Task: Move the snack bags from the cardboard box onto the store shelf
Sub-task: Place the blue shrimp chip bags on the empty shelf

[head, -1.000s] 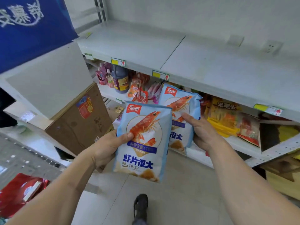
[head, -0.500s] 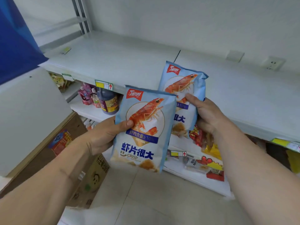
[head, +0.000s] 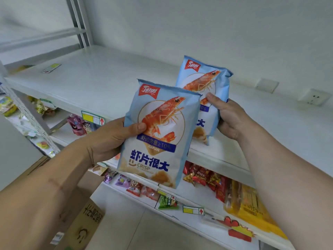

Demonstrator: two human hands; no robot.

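Observation:
My left hand (head: 110,139) grips a light-blue shrimp-crisp bag (head: 158,141) by its left edge, thumb on the front, held upright in front of the shelf edge. My right hand (head: 228,118) grips a second identical shrimp-crisp bag (head: 200,82) by its right side; this bag stands upright with its bottom corner over the front of the white top shelf (head: 100,83). The near bag overlaps the far bag's lower left. A cardboard box (head: 84,213) sits at the lower left on the floor.
The top shelf is bare apart from a price label (head: 51,68) lying at its far left. Lower shelves hold red candy packs (head: 209,179), yellow packs (head: 252,212) and purple snacks (head: 77,124). A wall socket (head: 314,96) sits at the right. Price tags (head: 92,118) line the shelf edges.
Both hands have lifted the bags upward from the lower shelves' height to the top shelf. The right bag now reaches over the top shelf's front edge. The view has tilted up.

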